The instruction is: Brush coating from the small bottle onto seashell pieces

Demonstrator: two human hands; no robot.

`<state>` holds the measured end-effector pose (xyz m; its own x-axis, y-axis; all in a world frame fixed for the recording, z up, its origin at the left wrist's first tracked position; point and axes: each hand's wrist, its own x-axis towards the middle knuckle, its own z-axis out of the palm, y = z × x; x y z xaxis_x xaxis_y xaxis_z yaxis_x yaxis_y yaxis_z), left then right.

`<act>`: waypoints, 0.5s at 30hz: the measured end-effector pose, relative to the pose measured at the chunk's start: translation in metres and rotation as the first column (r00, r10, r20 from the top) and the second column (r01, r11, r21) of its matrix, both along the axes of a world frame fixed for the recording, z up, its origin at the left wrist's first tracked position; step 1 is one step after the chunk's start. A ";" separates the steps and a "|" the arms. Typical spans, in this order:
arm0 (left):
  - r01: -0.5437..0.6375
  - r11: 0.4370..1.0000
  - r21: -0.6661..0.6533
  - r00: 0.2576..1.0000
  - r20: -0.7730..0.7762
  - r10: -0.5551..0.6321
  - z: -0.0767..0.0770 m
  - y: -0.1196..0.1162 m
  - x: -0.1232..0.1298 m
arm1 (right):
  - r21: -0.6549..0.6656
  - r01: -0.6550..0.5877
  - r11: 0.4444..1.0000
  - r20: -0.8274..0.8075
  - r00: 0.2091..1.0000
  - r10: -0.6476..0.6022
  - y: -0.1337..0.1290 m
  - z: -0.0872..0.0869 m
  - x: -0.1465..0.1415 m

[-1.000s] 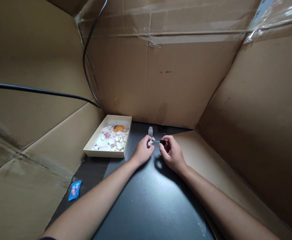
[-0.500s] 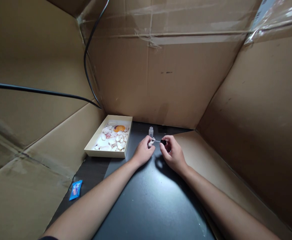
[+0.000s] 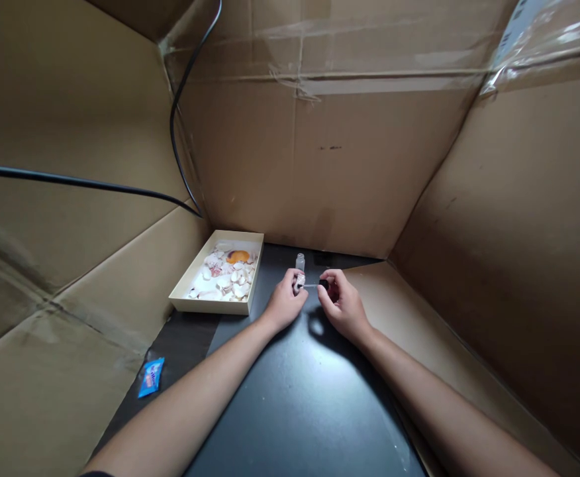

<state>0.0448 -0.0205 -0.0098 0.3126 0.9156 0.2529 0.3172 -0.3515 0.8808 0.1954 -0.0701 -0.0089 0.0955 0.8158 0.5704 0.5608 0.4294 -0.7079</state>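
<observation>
Pinched in the fingers of my left hand (image 3: pixel 286 302) is a small whitish shell (image 3: pixel 299 283). My right hand (image 3: pixel 341 300) grips a black cap (image 3: pixel 324 284), from which a thin, pale stick (image 3: pixel 310 285) reaches left to the shell. Just behind my left fingertips stands a small clear bottle (image 3: pixel 300 262) with its neck uncovered. To the left of my hands, a cream tray (image 3: pixel 220 307) holds several pale shells and one orange shell (image 3: pixel 238 256).
A blue packet (image 3: pixel 151 377) lies at the left by my left forearm. Cardboard walls (image 3: pixel 344 185) surround the dark table (image 3: pixel 290 397) at the back and sides. A black cable (image 3: pixel 173 126) hangs at the upper left. Flat cardboard (image 3: pixel 394 311) lies at the right.
The shell in my left hand has turned slightly, and the stick now lies a little lower against it. Both hands stay in nearly the same place. The view has shifted slightly.
</observation>
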 end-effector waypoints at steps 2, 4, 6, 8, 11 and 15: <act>0.002 1.000 0.006 1.000 0.008 -0.002 -0.003 0.001 0.000 | -0.011 0.043 0.999 0.012 0.999 -0.043 0.000 0.000 -0.001; 0.001 1.000 0.025 1.000 0.003 -0.001 -0.003 0.001 -0.001 | 0.000 0.063 0.998 0.002 0.998 -0.063 -0.001 0.001 -0.001; 0.005 0.999 0.047 1.000 -0.005 -0.005 -0.002 0.001 -0.001 | 0.005 0.033 0.999 0.000 0.999 -0.033 -0.001 0.001 -0.002; 0.016 0.998 0.062 1.000 -0.019 -0.015 0.000 -0.001 -0.002 | -0.009 0.008 1.000 0.016 1.000 -0.008 -0.001 0.002 -0.002; 0.018 0.996 0.084 0.999 -0.049 -0.013 0.002 -0.003 -0.002 | -0.026 0.054 0.998 0.037 0.998 -0.053 -0.001 0.002 -0.002; 0.016 0.995 0.099 0.997 -0.079 -0.008 0.003 -0.004 -0.001 | 0.001 0.043 0.999 0.016 0.999 -0.043 0.000 0.002 -0.002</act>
